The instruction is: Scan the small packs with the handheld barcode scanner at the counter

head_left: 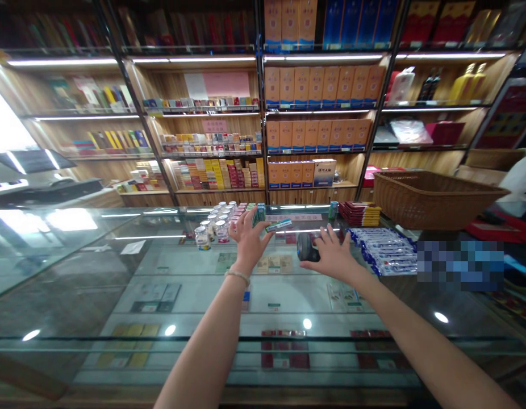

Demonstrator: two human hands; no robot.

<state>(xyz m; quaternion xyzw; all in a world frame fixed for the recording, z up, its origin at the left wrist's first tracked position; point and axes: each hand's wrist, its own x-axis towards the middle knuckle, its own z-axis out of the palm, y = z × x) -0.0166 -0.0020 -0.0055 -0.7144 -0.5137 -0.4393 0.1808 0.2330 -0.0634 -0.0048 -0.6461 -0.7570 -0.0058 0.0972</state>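
Observation:
My left hand (249,241) is closed in a pinch, thumb and index finger on a slim white, green and blue pack (280,225) above the glass counter (161,295). Rows of small white-capped jars (221,230) stand just behind and left of this hand. My right hand (334,254) is spread open, fingers pointing forward. Beside its thumb lies a dark, rounded object (304,247), its kind unclear; whether the thumb touches it I cannot tell. A small green container (333,210) stands upright beyond the right hand.
Right of my right hand lie many blue-and-white packets (384,251). Behind them are stacked red and yellow packs (360,213) and a brown woven basket (437,199). Lit shelves with orange boxes (318,136) line the wall. Flat packs show beneath the glass.

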